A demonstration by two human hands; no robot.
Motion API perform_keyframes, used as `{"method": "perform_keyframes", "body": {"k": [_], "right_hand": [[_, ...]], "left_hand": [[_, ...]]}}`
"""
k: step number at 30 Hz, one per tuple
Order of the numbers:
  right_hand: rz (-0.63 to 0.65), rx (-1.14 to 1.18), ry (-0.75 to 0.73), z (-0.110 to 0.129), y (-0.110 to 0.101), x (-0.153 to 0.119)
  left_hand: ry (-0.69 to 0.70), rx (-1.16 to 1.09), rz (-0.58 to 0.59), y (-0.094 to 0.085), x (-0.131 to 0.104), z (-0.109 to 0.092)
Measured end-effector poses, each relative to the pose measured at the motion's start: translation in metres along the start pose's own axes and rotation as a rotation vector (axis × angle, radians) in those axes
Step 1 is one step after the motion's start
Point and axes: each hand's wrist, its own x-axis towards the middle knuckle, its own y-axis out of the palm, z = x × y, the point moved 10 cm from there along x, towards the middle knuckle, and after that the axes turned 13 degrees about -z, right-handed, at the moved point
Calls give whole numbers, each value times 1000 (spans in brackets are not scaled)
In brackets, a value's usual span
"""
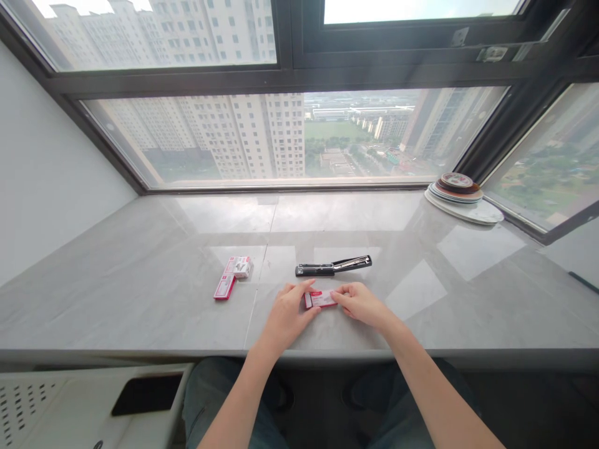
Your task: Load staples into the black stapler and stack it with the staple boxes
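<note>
A small red-and-white box point(322, 299), flat and printed, lies between my hands near the front of the counter. My left hand point(286, 313) grips its left end, thumb on the near side and fingers on the far side. At the right end, the fingers of my right hand point(359, 304) pinch the box. Just beyond it rests a black stapler point(318, 269), opened out so that its metal inner rail shows. Off to the left lie more red-and-white boxes point(225, 287), with a small whitish box point(242, 267) against them.
The grey marble-look counter point(154, 299) runs up to a dark-framed window point(290, 80). A stack of plates point(461, 199) stands in the far right corner. Below the counter's front edge, at left, is a white perforated plastic piece point(70, 405).
</note>
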Motion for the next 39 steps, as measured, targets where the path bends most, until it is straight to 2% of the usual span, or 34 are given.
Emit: {"method": "perform_keyframes", "body": {"k": [4,8,11,13,16,18,21,25,30,35,39], "right_hand": [[-19,-34,-4,-8,-19,1],[-141,-167,9,-19,-53,1],[-263,-337,-160,8,-64,-3],[-268,-438,-327,37,-50,-7],[-195,-596,-496,71,-14,-8],[-165,-708,-544,81,6,-3],[-127,-797,-601,87,22,3],[-73,-709,-634,82,16,3],[-88,-425,-555,60,-20,-4],[-154,-338,-454,29,-54,-5],[-84,-338,-408,17,-46,-6]], "left_hand": [[-14,13,-25,-5,-2,5],[-18,-6,-29,-6,-2,6],[-19,-3,-39,-6,-2,7],[-12,4,-40,-5,-2,6],[2,19,-42,-6,-2,4],[7,20,-43,-7,-2,4],[-3,-3,-40,-7,-3,6],[-25,-41,-43,-7,-4,8],[-26,-59,-41,-8,-3,7],[-23,-40,-68,-13,-3,8],[-90,29,-113,-11,-1,15]]}}
